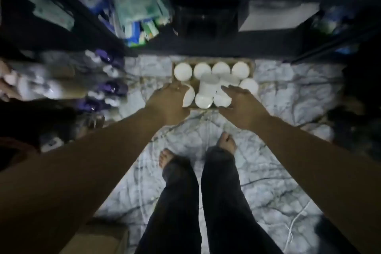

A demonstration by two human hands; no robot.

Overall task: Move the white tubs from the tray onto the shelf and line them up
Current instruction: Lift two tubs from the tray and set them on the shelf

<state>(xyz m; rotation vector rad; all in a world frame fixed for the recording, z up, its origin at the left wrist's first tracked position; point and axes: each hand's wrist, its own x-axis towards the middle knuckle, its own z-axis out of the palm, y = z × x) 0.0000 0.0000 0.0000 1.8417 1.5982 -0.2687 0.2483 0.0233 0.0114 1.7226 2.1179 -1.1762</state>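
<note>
Both hands spread: left hand (168, 101) at tray (252, 68) corner, right hand (240, 102) over near tubs (204, 100). Toppled tub (208, 85) may roll away if jostled

- The tubs (221, 70) are plain white, lids and sides alike, with no pattern that can be made out.
- The tray (214, 60) holding them is brown, like cardboard.
- The floor (278, 161) is pale grey-white marble with dark, irregular veins running across it.
- The shelf unit (226, 44) is very dark, close to black.
- On the shelf, packets (142, 18) show pale green, blue and white patches; the print is too blurred to read.
- A box (276, 16) on the shelf is light grey-white.
- Bundles (107, 88) at the left are purple and white.
- The trousers (222, 202) are dark charcoal grey.
- A cardboard box (97, 239) at the bottom edge is dull brown.
</note>
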